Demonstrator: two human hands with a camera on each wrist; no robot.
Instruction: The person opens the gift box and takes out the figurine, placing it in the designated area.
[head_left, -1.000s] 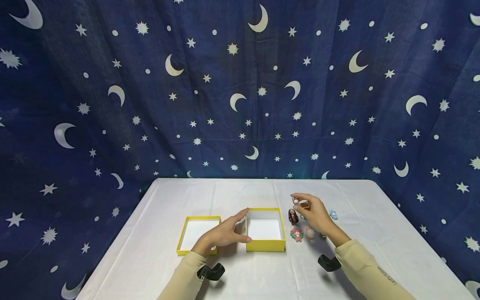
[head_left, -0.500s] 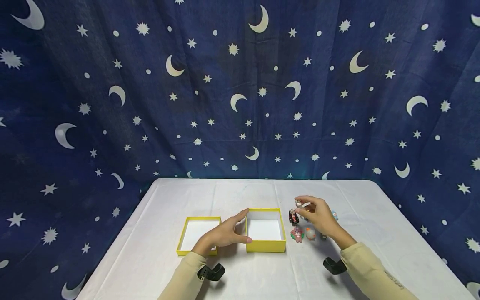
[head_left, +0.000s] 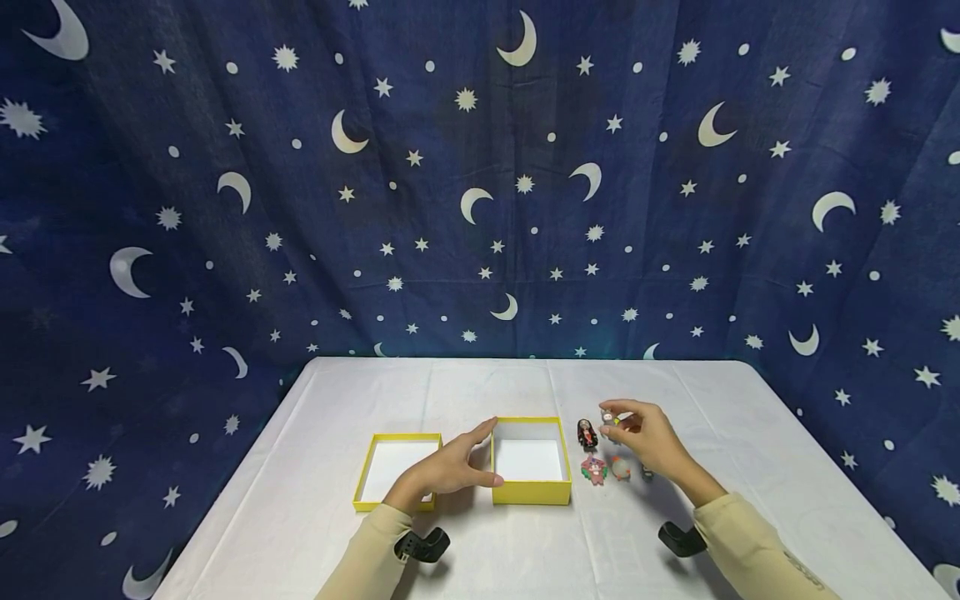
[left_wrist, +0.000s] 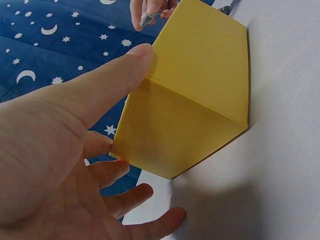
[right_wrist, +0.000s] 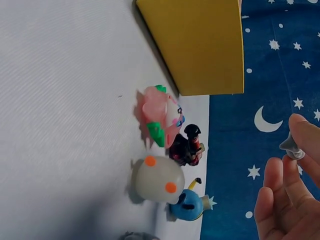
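Observation:
In the head view my right hand (head_left: pixel 651 437) pinches a small grey figurine (head_left: pixel 608 417) between thumb and fingertips, above the right part of the table. Its pointed grey end (right_wrist: pixel 289 144) shows in the right wrist view. My left hand (head_left: pixel 450 465) touches the left side of an open yellow box (head_left: pixel 531 492), thumb at the near corner and fingers spread toward the far one. Below the held figurine stand a black-robed figurine (head_left: pixel 587 434), a pink figurine with green parts (head_left: pixel 594 470) and a whitish round one with orange spots (head_left: pixel 620 468).
A shallow yellow-rimmed box lid (head_left: pixel 405 436), white inside, lies left of the box, partly behind my left hand. The right wrist view shows a blue figurine (right_wrist: pixel 188 206) and a dark object (right_wrist: pixel 139 236) at the bottom edge. A starry curtain (head_left: pixel 420 208) hangs behind the table.
My right hand has shifted to the right and nearer to me, carrying the grey figurine. The left hand and the box stay in place.

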